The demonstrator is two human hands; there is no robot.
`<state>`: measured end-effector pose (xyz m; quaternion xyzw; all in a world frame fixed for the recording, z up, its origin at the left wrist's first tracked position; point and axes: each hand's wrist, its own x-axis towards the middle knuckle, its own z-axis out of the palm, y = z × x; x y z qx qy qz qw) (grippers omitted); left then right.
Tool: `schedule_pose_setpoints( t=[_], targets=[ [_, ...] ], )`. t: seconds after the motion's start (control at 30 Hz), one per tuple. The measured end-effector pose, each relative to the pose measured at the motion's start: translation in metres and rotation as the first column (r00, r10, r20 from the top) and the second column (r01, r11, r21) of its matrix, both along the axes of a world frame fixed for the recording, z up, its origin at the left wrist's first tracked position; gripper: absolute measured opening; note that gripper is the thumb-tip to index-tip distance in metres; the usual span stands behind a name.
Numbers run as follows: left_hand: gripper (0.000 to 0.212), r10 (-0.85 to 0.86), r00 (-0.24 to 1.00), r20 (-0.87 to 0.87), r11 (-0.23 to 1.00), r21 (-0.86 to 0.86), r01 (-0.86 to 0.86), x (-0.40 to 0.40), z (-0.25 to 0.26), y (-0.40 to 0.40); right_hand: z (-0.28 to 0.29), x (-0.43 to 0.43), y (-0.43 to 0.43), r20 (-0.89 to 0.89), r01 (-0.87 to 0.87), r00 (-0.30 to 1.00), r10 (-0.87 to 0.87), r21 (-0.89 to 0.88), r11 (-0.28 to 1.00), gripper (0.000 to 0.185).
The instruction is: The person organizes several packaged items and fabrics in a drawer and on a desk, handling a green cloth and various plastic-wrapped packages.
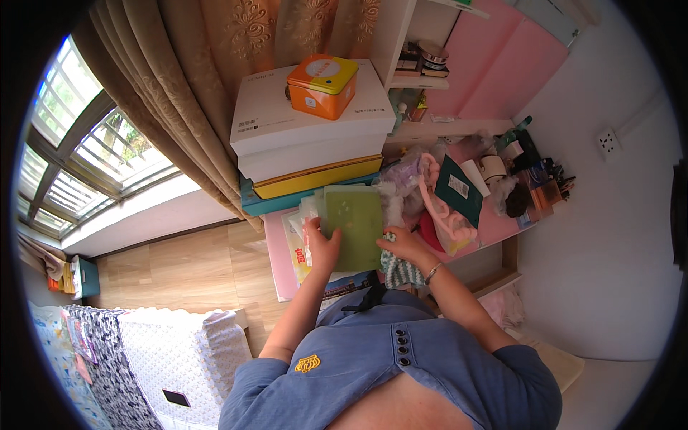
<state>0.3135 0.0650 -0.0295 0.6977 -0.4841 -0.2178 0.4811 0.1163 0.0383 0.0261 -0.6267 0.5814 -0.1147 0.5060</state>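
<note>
A translucent green plastic folder (353, 228) lies in front of me above the pink desk (277, 258). My left hand (322, 246) grips its left edge together with clear plastic sleeves (312, 207), the thumb on the green cover. On the other side, my right hand (402, 244) holds a green-and-white striped knitted cloth (399, 269) between thumb and fingers, close to the folder's right edge. Beneath the folder, printed packaging (299, 250) and a picture sheet (346, 285) show in part.
White boxes (312, 134) under an orange-yellow tin (322, 86) stand behind the folder. To the right are plastic bags (406, 177), a dark green card (458, 191), a pink fuzzy cord (430, 201) and assorted small items. A shelf (419, 81) rises behind; a curtain (177, 107) hangs left.
</note>
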Motion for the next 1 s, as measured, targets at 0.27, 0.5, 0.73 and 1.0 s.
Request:
schedule_pose_setpoints(
  t=[0.27, 0.5, 0.73, 1.0],
  targets=[
    [0.030, -0.113, 0.828, -0.550, 0.931, 0.233, 0.282, 0.011, 0.026, -0.007, -0.014, 0.006, -0.001, 0.022, 0.020, 1.000, -0.021, 0.076, 0.997, 0.045],
    [0.025, -0.397, 0.766, -0.506, 0.916, -0.173, 0.361, 0.006, 0.068, 0.012, 0.013, 0.005, 0.009, 0.269, 0.033, 0.963, 0.012, -0.161, 0.986, 0.032],
    [0.026, -0.503, 0.814, -0.290, 0.862, -0.233, 0.450, 0.022, 0.088, -0.001, 0.041, 0.013, 0.000, 0.341, 0.131, 0.940, -0.016, -0.318, 0.939, 0.031],
    [0.040, -0.354, 0.703, -0.617, 0.906, -0.039, 0.422, 0.023, 0.030, 0.010, 0.000, 0.025, 0.010, 0.094, 0.036, 0.996, 0.000, -0.377, 0.925, 0.035]
  ],
)
